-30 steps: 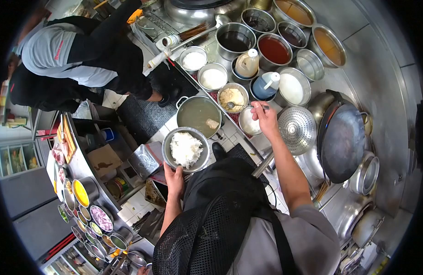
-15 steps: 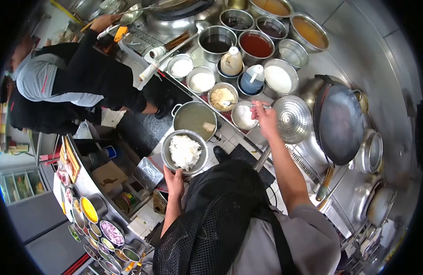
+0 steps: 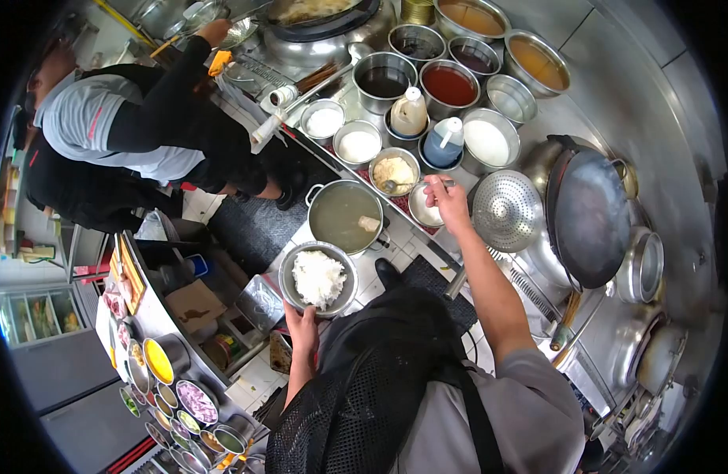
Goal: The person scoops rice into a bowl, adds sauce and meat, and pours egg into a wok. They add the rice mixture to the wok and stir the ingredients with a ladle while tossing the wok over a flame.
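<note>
My left hand (image 3: 303, 328) grips the near rim of a steel bowl (image 3: 353, 278) with white rice (image 3: 317, 279) in it. Beyond the bowl stands a large pot (image 3: 326, 213) of cloudy liquid with a pale piece in it. My right hand (image 3: 448, 202) is closed over a small steel bowl of white powder (image 3: 421, 209), its fingers round what looks like a spoon handle. The spoon's head is hidden. Beside that bowl sits a bowl of tan granules (image 3: 393, 172) with a spoon in it.
Steel containers of sauces (image 3: 449, 84) and two squeeze bottles (image 3: 444, 142) stand ahead. A perforated strainer (image 3: 507, 211) and a dark wok (image 3: 591, 219) are at right. A co-worker (image 3: 135, 118) stands at upper left; ingredient bowls (image 3: 197, 400) fill the lower left.
The view has shifted slightly, so most things appear a little lower and to the right. My right hand has moved slightly left relative to the powder bowl. The rice bowl remains in my left hand.
</note>
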